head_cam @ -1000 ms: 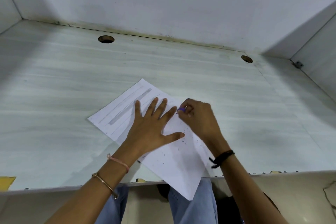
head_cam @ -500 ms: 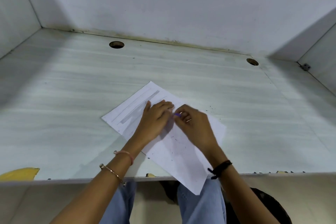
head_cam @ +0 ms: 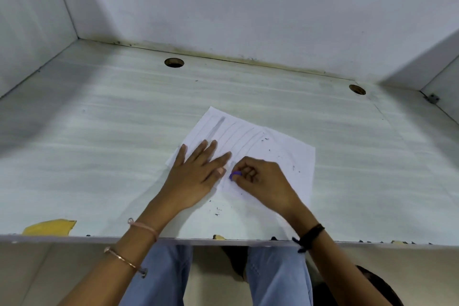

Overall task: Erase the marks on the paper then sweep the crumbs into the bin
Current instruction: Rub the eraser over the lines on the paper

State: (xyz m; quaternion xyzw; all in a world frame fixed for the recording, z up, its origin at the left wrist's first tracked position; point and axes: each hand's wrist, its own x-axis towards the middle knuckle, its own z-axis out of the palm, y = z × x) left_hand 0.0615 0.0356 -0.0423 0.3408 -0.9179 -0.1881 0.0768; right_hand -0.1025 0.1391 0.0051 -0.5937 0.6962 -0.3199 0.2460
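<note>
A white sheet of paper point(head_cam: 280, 149) lies on the pale desk, with grey pencil strokes point(head_cam: 216, 129) near its far left corner and fainter lines beside them. My left hand point(head_cam: 196, 176) presses flat on the sheet's left part with the fingers spread. My right hand point(head_cam: 260, 181) pinches a small purple eraser point(head_cam: 234, 175) against the paper just right of the left thumb. Dark eraser crumbs point(head_cam: 280, 154) are scattered over the right half of the sheet and on the desk point(head_cam: 99, 144) near its front edge. No bin shows.
Two round cable holes point(head_cam: 174, 62) point(head_cam: 357, 89) sit near the back wall. White walls close in the desk on three sides. A yellow scrap point(head_cam: 49, 227) lies at the front left edge. My blue-trousered legs show below the desk edge.
The paper has turned and slid fully onto the desk. My left hand has spread flat again, and my right hand with the eraser has drawn back toward me.
</note>
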